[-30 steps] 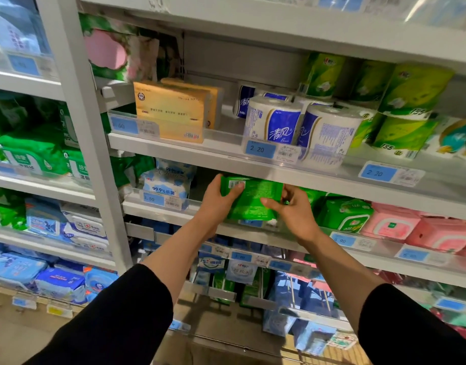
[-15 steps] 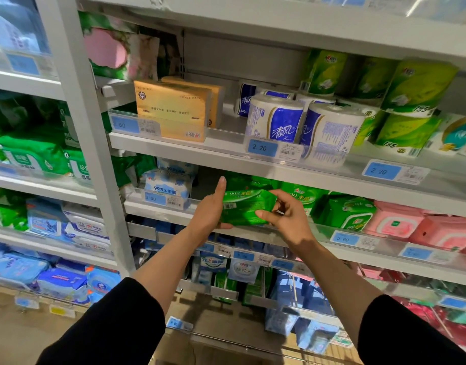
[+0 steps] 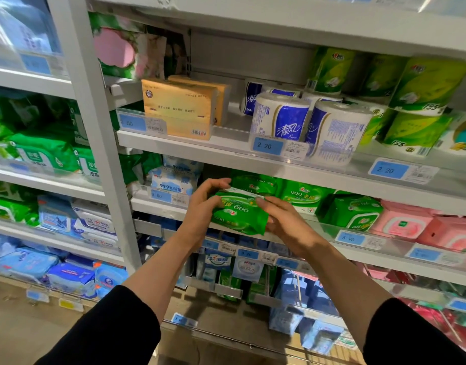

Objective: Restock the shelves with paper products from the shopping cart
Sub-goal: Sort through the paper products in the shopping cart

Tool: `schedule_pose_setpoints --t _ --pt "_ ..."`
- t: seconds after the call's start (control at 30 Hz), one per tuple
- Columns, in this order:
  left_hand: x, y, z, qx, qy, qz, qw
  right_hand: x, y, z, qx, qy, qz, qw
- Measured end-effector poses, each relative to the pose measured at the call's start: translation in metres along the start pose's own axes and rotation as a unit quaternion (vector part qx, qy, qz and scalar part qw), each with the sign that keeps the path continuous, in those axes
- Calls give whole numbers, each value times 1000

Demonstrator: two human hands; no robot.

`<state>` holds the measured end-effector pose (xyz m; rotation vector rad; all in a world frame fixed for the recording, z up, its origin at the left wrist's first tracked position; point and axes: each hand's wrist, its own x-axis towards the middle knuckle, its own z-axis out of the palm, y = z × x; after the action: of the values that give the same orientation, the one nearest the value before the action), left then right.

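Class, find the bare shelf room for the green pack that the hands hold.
Free: the gap on the middle shelf between the blue-white wipes and the green packs. Crowded: rightward, green then pink packs. Both hands, left and right, hold the green pack.

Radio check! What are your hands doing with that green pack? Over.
Left hand and right hand both grip the green pack. Pack at the shelf edge, printing upside down. More green packs right behind it. Over.

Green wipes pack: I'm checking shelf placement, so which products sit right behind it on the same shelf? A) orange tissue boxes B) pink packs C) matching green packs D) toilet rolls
C: the green wipes pack, held by both hands, is in front of matching green packs.
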<state>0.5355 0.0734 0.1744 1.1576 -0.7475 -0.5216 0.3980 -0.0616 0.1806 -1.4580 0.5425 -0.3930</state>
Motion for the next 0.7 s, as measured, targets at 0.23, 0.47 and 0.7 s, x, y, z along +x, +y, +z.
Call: schedule_pose_setpoints --t 0.23,0.47,0.7 --pt "13 3 11 94 -45 -15 994 3 -14 1 56 80 -102 990" --pt "38 1 18 189 -15 44 981 19 -27 -10 -39 138 -180 973" --pt "40 -13 15 219 11 42 975 25 -17 -11 -112 160 -182 964"
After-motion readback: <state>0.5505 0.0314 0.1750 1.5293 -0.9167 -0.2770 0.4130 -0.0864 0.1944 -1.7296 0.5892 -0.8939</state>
